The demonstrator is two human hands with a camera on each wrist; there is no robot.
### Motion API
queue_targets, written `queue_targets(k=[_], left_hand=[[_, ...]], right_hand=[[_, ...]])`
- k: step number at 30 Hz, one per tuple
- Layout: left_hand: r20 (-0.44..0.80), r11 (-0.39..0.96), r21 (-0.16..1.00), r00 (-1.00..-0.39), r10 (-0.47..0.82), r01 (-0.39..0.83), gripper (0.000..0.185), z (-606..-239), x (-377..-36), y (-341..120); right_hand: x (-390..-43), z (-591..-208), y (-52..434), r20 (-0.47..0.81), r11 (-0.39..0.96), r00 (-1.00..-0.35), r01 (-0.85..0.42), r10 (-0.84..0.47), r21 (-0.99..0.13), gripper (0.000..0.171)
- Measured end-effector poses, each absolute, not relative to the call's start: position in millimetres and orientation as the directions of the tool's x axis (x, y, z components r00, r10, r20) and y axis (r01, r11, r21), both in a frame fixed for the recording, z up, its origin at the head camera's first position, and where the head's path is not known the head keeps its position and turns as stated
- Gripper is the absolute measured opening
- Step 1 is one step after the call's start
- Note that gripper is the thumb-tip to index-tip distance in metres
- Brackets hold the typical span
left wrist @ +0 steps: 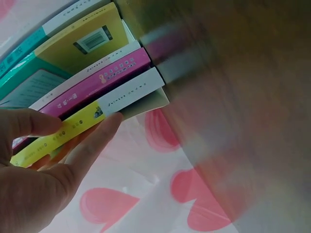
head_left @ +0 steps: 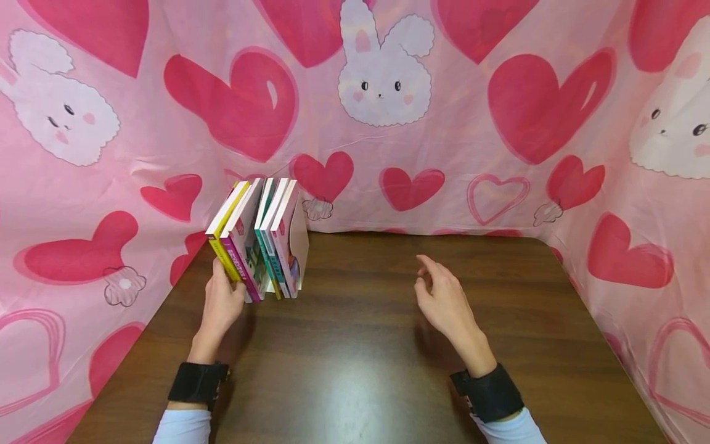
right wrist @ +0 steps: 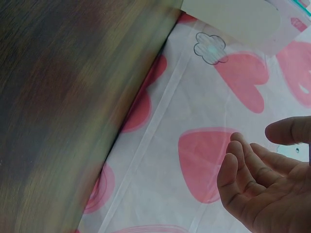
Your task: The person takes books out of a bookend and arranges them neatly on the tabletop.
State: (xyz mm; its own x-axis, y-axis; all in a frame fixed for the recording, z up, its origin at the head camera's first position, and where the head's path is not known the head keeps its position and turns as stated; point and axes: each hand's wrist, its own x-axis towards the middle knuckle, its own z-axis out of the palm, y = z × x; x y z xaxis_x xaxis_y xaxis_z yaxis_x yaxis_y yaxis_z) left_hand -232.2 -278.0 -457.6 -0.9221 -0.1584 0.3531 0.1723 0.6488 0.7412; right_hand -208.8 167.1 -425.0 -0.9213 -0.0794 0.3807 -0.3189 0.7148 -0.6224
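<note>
On the left of the table, a short row of upright books leans within a white bookend (head_left: 300, 246). At the row's left end is a yellow book (head_left: 226, 259), which my left hand (head_left: 223, 297) grips low down. In the left wrist view its thumb (left wrist: 41, 123) lies on the yellow spine, while the fingers run along the outer cover. Beside it stands a magenta-spined book (left wrist: 104, 80), then a teal and yellow one (left wrist: 77, 46). My right hand (head_left: 444, 299) hovers over the table's right half, fingers loosely bent, holding nothing.
The brown wooden table (head_left: 355, 345) reaches back to a pink cloth backdrop (head_left: 383, 148) printed with hearts and rabbits. This cloth also hangs along the left and right sides. Black bands (head_left: 490, 391) are worn on both wrists.
</note>
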Motion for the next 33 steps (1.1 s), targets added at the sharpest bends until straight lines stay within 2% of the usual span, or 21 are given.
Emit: queue_targets(k=[9, 25, 33], left_hand=[[0.357, 0.649, 0.746, -0.913, -0.196, 0.152, 0.063, -462, -221, -276], [0.302, 0.581, 0.801, -0.936, -0.18, 0.146, 0.069, -465, -231, -284], [0.317, 0.589, 0.791, -0.935, -0.159, 0.168, 0.068, -462, -229, -285]], right_hand=[[-208, -427, 168, 0.37, 0.718, -0.925, -0.314, -0.084, -0.621, 0.046], [-209, -426, 166, 0.368, 0.719, -0.926, -0.312, -0.083, -0.621, 0.046], [-208, -425, 165, 0.361, 0.716, -0.929, -0.31, -0.086, -0.625, 0.046]])
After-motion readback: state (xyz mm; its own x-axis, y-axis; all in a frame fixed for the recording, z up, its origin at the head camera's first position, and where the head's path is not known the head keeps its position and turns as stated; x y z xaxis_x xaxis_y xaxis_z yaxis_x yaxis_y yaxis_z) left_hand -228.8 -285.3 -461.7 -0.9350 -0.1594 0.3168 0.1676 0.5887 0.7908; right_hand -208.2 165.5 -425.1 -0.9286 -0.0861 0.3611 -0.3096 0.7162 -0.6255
